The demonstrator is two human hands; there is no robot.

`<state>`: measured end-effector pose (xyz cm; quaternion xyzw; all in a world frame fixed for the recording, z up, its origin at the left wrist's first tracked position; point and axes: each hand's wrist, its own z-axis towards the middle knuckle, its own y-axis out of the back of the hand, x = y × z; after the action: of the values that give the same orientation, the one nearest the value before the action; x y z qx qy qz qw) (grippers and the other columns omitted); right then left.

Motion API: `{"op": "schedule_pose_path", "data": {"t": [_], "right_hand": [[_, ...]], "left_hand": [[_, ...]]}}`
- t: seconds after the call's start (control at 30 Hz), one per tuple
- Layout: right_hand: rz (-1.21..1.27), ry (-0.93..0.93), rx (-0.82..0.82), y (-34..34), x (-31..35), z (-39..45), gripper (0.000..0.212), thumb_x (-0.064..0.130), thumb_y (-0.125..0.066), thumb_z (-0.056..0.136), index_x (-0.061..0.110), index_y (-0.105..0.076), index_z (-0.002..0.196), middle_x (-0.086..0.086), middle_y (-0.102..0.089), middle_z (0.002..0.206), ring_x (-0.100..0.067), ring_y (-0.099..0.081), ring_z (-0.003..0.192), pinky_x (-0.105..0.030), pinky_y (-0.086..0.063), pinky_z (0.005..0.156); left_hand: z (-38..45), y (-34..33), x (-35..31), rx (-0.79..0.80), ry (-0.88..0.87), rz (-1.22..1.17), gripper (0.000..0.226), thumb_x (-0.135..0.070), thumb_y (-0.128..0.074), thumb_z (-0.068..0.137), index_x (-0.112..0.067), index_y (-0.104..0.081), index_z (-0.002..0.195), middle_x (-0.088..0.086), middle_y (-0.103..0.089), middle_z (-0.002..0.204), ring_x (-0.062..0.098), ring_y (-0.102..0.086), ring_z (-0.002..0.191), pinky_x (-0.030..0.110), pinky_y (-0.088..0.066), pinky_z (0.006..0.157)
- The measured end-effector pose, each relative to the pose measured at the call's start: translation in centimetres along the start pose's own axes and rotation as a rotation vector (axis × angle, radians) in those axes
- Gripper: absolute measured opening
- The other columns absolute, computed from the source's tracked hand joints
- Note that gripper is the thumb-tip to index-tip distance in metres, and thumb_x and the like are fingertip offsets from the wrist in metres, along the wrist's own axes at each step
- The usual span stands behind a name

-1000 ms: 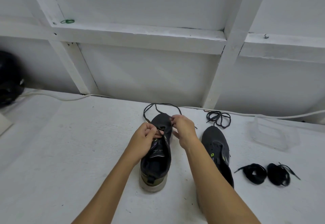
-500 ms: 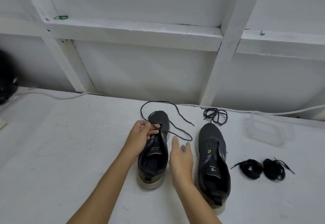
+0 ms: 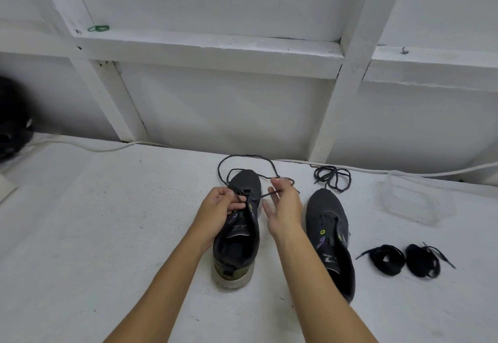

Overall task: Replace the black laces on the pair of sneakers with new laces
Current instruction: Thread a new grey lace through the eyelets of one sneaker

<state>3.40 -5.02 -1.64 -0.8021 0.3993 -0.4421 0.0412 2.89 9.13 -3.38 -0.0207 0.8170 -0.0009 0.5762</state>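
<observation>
Two dark grey sneakers stand on the white surface, toes pointing away from me. My left hand [image 3: 219, 208] pinches the lace at the eyelets of the left sneaker [image 3: 237, 237]. My right hand [image 3: 283, 208] is beside that shoe's toe, its thumb and forefinger pinching the black lace [image 3: 242, 158], the other fingers spread. That lace loops out beyond the toe. The right sneaker [image 3: 330, 237] has no lace in it. A loose black lace [image 3: 332, 178] lies past its toe. Two coiled black laces [image 3: 386, 259] [image 3: 421, 260] lie to the right.
A clear plastic container [image 3: 412, 202] sits at the back right. A white cable [image 3: 94, 147] runs along the foot of the white framed wall. A dark object [image 3: 10, 116] stands at the far left edge. A green rubber band [image 3: 98, 28] rests on the wall ledge.
My right hand let go of the lace and dropped beside the shoe, then rose again to the toe and pinched the lace. My left hand stayed at the eyelets.
</observation>
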Motion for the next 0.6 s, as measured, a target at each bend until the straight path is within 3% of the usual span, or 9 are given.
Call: {"op": "schedule_pose_path", "data": {"t": [0.07,0.17,0.3,0.37,0.4,0.47,0.53,0.6], "right_hand": [[0.040,0.069,0.049,-0.1,1.4,-0.4,0.010,0.028,-0.060,0.097,0.019,-0.065,0.098,0.007,-0.068,0.086,-0.011,-0.064,0.096,-0.037,-0.047,0.086],[0.050,0.132,0.104,0.6,3.4,-1.1,0.019,0.036,-0.057,0.099,0.022,-0.065,0.091,0.007,-0.059,0.067,-0.013,-0.062,0.085,-0.036,-0.045,0.087],[-0.092,0.163,0.168,1.7,3.9,-1.5,0.020,0.032,-0.051,0.104,0.027,-0.067,0.114,0.002,-0.032,0.055,-0.011,-0.050,0.054,-0.034,-0.048,0.077],[-0.194,0.101,0.166,1.4,3.8,-0.9,0.026,0.020,-0.040,0.107,0.025,-0.060,0.124,0.002,-0.037,0.056,-0.010,-0.049,0.047,-0.033,-0.049,0.069],[-0.244,0.057,0.143,1.1,3.9,-0.5,0.031,0.015,-0.036,0.106,0.023,-0.058,0.126,0.002,-0.048,0.060,-0.011,-0.053,0.049,-0.031,-0.050,0.064],[-0.342,-0.001,0.135,0.5,4.6,0.4,0.039,0.006,-0.031,0.101,0.022,-0.055,0.128,-0.002,-0.068,0.089,-0.014,-0.065,0.062,-0.026,-0.049,0.055],[-0.428,0.018,0.185,-0.1,5.5,1.3,0.043,0.003,-0.032,0.100,0.024,-0.054,0.130,-0.004,-0.069,0.116,-0.016,-0.072,0.079,-0.026,-0.051,0.059],[-0.484,0.109,0.232,-0.9,6.4,1.9,0.043,0.001,-0.038,0.099,0.027,-0.057,0.128,-0.001,-0.067,0.124,-0.014,-0.072,0.087,-0.029,-0.054,0.067]], "left_hand": [[0.1,0.1,0.1,-0.004,0.005,-0.005,0.018,-0.023,-0.046,0.105,-0.009,-0.057,0.106,0.003,-0.077,0.098,0.015,-0.073,0.095,0.034,-0.054,0.091],[0.2,0.0,0.2,0.006,0.007,-0.003,0.018,-0.024,-0.046,0.105,-0.009,-0.057,0.105,0.003,-0.077,0.099,0.016,-0.073,0.096,0.033,-0.054,0.091],[0.0,-0.5,0.0,0.049,-0.006,0.051,0.017,-0.022,-0.045,0.105,-0.008,-0.055,0.104,0.004,-0.077,0.098,0.016,-0.073,0.093,0.030,-0.054,0.087],[0.0,-0.6,-0.2,0.065,-0.012,0.085,0.017,-0.022,-0.045,0.105,-0.008,-0.055,0.105,0.002,-0.077,0.096,0.015,-0.073,0.091,0.029,-0.053,0.086],[0.0,-0.6,-0.2,0.067,-0.016,0.088,0.017,-0.021,-0.045,0.105,-0.008,-0.055,0.104,0.003,-0.077,0.095,0.016,-0.073,0.090,0.029,-0.053,0.086],[-0.1,-0.5,-0.3,0.069,-0.025,0.098,0.016,-0.020,-0.045,0.105,-0.007,-0.055,0.104,0.004,-0.077,0.094,0.016,-0.073,0.088,0.029,-0.053,0.086],[-0.3,-0.5,-0.3,0.070,-0.027,0.126,0.018,-0.020,-0.045,0.105,-0.005,-0.055,0.104,0.004,-0.077,0.095,0.015,-0.073,0.087,0.025,-0.053,0.082],[-0.3,-0.5,-0.3,0.068,-0.028,0.137,0.019,-0.020,-0.044,0.105,-0.005,-0.055,0.105,0.003,-0.077,0.095,0.015,-0.073,0.087,0.026,-0.053,0.083]]}}
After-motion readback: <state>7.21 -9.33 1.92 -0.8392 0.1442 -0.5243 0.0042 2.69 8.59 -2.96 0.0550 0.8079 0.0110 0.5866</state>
